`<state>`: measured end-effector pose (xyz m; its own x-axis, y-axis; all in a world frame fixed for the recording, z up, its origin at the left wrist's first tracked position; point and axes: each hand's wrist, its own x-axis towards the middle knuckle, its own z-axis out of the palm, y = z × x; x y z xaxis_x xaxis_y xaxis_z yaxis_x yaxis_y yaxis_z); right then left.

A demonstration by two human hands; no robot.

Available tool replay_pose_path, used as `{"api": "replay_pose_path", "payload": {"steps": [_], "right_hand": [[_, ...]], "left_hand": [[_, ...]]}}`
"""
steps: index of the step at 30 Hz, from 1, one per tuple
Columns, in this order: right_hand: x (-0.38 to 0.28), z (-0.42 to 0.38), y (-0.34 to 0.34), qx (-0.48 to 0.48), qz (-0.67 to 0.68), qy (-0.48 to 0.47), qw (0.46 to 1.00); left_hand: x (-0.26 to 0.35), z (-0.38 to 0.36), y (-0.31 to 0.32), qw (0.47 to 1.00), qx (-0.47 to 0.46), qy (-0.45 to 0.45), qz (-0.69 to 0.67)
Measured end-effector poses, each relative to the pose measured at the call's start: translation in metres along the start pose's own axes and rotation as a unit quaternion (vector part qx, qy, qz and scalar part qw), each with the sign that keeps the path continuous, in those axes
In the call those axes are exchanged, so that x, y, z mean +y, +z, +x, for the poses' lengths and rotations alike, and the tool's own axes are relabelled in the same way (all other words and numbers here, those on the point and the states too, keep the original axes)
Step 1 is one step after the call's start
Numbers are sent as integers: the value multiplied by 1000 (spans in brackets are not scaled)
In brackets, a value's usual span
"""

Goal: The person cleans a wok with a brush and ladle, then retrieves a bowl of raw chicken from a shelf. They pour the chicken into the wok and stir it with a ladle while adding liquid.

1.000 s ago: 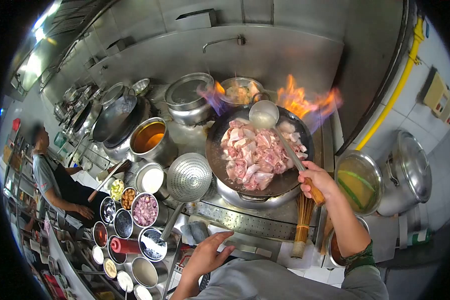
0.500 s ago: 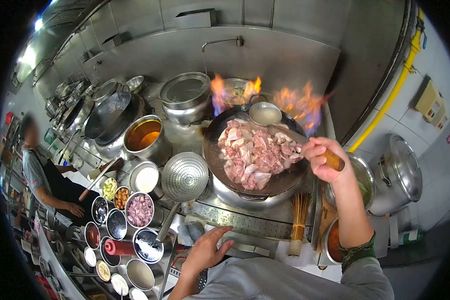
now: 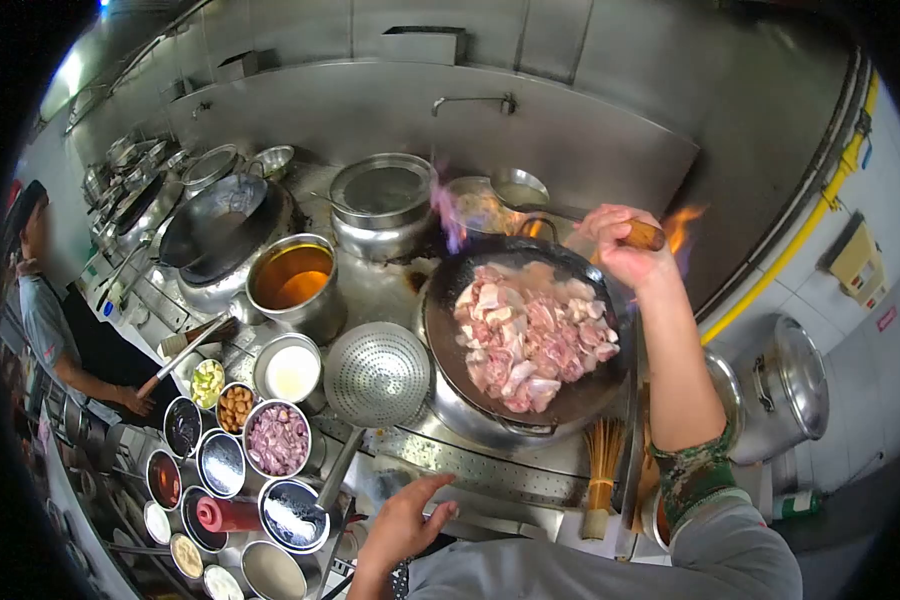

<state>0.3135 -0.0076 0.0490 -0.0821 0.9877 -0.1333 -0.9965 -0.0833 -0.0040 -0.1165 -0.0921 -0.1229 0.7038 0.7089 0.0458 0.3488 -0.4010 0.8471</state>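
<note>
1. Your right hand is clamped on the wooden handle of the ladle, holding it up over the far rim of the wok; the ladle's bowl hangs beyond the wok, close to the steel pot behind it.
2. The wok sits on the burner right in front of you, filled with raw chicken pieces, with flames licking up at its back edge just beside your right hand.
3. Your left hand hovers low near the front of the worktop, fingers spread apart and gripping nothing.
4. A perforated skimmer lies just left of the wok, its handle running down towards your left hand.
5. Left of the skimmer stand small seasoning bowls and a pot of orange liquid.
6. A bamboo brush stands below the wok's right side.
7. Another person stands at the far left.
</note>
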Motion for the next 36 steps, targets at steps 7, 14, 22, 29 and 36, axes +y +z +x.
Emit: {"api": "replay_pose_path", "payload": {"steps": [7, 14, 22, 29, 36], "right_hand": [[-37, 136, -63, 91, -187, -38, 977], [-42, 189, -131, 282, -782, -141, 537], [4, -8, -95, 236, -888, -232, 319], [47, -153, -119, 270, -705, -115, 646], [55, -162, -147, 293, -642, -84, 704]], "left_hand": [[4, -16, -27, 991, 12, -134, -25], [-13, -18, -36, 990, 54, -130, 29], [-16, -7, -26, 996, 56, -48, 39], [10, 4, -6, 999, -16, 10, 44], [31, 2, 16, 997, -42, 48, 52]]}}
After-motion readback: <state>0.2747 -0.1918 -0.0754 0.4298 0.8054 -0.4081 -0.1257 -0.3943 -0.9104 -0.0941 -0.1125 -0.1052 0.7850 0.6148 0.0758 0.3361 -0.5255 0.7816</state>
